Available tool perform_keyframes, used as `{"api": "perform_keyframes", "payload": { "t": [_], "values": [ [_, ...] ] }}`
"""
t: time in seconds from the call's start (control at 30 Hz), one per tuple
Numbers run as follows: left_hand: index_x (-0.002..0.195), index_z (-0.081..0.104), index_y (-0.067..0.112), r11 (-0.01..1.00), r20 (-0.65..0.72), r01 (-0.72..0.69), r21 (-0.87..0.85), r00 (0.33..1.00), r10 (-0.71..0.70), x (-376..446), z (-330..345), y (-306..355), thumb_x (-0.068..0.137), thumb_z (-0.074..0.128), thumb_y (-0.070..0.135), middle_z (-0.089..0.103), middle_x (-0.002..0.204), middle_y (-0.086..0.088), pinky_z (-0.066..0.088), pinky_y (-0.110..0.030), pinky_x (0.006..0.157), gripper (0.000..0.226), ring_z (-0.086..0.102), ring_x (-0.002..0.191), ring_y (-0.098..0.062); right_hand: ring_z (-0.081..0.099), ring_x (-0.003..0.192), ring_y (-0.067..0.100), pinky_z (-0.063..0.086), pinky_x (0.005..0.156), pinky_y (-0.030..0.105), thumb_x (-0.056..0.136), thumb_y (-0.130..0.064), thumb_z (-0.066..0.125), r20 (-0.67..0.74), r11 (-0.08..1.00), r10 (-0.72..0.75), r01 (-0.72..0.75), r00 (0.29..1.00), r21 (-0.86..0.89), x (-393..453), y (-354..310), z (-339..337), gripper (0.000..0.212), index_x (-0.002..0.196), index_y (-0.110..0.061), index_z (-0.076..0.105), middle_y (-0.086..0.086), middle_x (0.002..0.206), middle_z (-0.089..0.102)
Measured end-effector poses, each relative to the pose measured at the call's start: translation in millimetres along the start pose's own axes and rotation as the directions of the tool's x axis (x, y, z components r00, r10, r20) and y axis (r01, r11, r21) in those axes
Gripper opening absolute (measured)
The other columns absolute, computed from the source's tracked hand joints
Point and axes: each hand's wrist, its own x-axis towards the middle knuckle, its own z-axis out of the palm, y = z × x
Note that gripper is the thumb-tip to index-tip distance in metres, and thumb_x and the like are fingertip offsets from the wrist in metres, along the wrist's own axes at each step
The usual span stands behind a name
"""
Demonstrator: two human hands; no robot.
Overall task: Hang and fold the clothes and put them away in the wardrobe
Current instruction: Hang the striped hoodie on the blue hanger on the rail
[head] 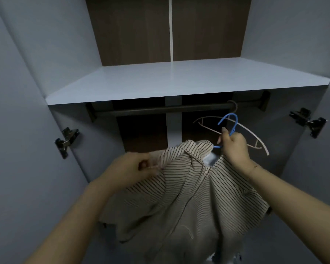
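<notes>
While the striped garment (pixel 181 197) fills the lower centre of the frame, draped on a blue hanger (pixel 229 125), the left hand (pixel 133 168) pinches its shoulder fabric at centre left, apparently to keep the cloth spread and clear; the right hand (pixel 234 147), right of centre, grips the blue hanger's neck just below the hook, hook raised toward the rail (pixel 160 109); beyond, an empty pale hanger (pixel 242 130) hangs on that rail at right; above sits the white shelf (pixel 171 80); the garment is not yet hung.
</notes>
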Motion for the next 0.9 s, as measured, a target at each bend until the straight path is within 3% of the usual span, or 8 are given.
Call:
{"api": "perform_keyframes", "payload": {
  "t": [0.17, 0.27, 0.33, 0.47, 0.57, 0.7, 0.8, 0.9],
  "values": [
    [0.107, 0.059, 0.026, 0.997, -0.384, 0.012, 0.071, 0.923, 0.016, 6, -10, -12, 0.083, 0.069, 0.047, 0.056, 0.108, 0.005, 0.046, -0.036, 0.085, 0.034, 0.053, 0.099, -0.015, 0.052, 0.052, 0.008, 0.041, 0.060, 0.031, 0.104, -0.031, 0.043, 0.022, 0.975, -0.173, 0.168, 0.985, 0.144, -2, -27, 11, 0.050, 0.056, -0.019, 0.053, -0.007, 0.049, 0.052],
    [0.127, 0.051, 0.029, 0.988, -0.252, -0.021, 0.152, 0.966, 0.059, 24, -4, 19, 0.085, 0.050, 0.066, 0.058, 0.123, 0.006, 0.043, -0.040, 0.095, 0.056, 0.051, 0.115, -0.016, 0.051, 0.053, 0.004, 0.041, 0.060, 0.027, 0.103, -0.034, 0.043, 0.075, 0.957, -0.266, 0.254, 0.961, 0.140, -4, -49, 17, 0.049, 0.057, -0.021, 0.053, -0.011, 0.049, 0.054],
    [0.124, 0.050, 0.027, 0.991, -0.091, 0.020, 0.132, 0.996, -0.008, 30, 8, 34, 0.084, 0.038, 0.073, 0.066, 0.109, 0.005, 0.051, -0.039, 0.083, 0.062, 0.062, 0.100, -0.017, 0.053, 0.054, 0.007, 0.043, 0.062, 0.032, 0.102, -0.036, 0.044, 0.093, 0.953, -0.291, 0.280, 0.952, 0.119, -3, -58, 18, 0.049, 0.059, -0.019, 0.055, -0.010, 0.050, 0.053],
    [0.096, 0.053, 0.024, 0.999, -0.248, -0.001, 0.044, 0.969, 0.012, 35, 19, 34, 0.076, 0.030, 0.079, 0.064, 0.080, 0.010, 0.042, -0.022, 0.057, 0.063, 0.061, 0.074, -0.010, 0.055, 0.057, 0.003, 0.043, 0.061, 0.022, 0.099, -0.042, 0.050, 0.242, 0.958, -0.287, 0.275, 0.927, 0.086, 4, -57, -1, 0.035, 0.076, -0.017, 0.060, -0.011, 0.057, 0.059],
    [0.091, 0.058, 0.028, 1.000, -0.322, 0.023, -0.019, 0.946, -0.028, 43, 14, 27, 0.078, 0.043, 0.077, 0.066, 0.080, 0.011, 0.042, -0.026, 0.057, 0.053, 0.059, 0.074, -0.008, 0.058, 0.094, 0.000, 0.042, 0.082, 0.013, 0.101, -0.035, 0.046, 0.170, 0.945, -0.318, 0.326, 0.933, -0.020, 3, -29, -33, 0.025, 0.107, -0.018, 0.064, -0.012, 0.099, 0.065],
    [0.093, 0.059, 0.034, 0.998, -0.387, 0.069, -0.010, 0.920, -0.068, 46, 5, 18, 0.077, 0.047, 0.079, 0.065, 0.080, 0.017, 0.037, -0.026, 0.058, 0.050, 0.053, 0.074, -0.006, 0.056, 0.110, 0.021, 0.038, 0.089, 0.022, 0.098, -0.015, 0.053, -0.171, 0.998, -0.027, 0.016, 0.985, -0.063, -18, 46, -69, 0.026, 0.122, -0.007, 0.060, 0.007, 0.119, 0.057],
    [0.089, 0.060, 0.035, 0.994, -0.381, 0.095, -0.049, 0.918, -0.106, 44, 0, 17, 0.077, 0.048, 0.078, 0.066, 0.080, 0.018, 0.041, -0.029, 0.063, 0.047, 0.057, 0.076, -0.005, 0.051, 0.123, 0.026, 0.039, 0.100, 0.030, 0.090, -0.020, 0.068, -0.035, 0.922, 0.387, -0.386, 0.921, 0.037, -32, 84, -62, 0.055, 0.137, -0.003, 0.047, 0.015, 0.138, 0.051],
    [0.086, 0.061, 0.034, 0.992, -0.387, 0.101, -0.072, 0.914, -0.121, 39, -2, 21, 0.076, 0.049, 0.078, 0.065, 0.076, 0.019, 0.040, -0.025, 0.060, 0.047, 0.056, 0.074, 0.003, 0.049, 0.125, 0.022, 0.039, 0.102, 0.030, 0.083, -0.021, 0.077, 0.176, 0.894, 0.413, -0.435, 0.894, 0.111, -44, 93, -32, 0.078, 0.146, -0.008, 0.033, 0.006, 0.137, 0.048]
  ]
}}
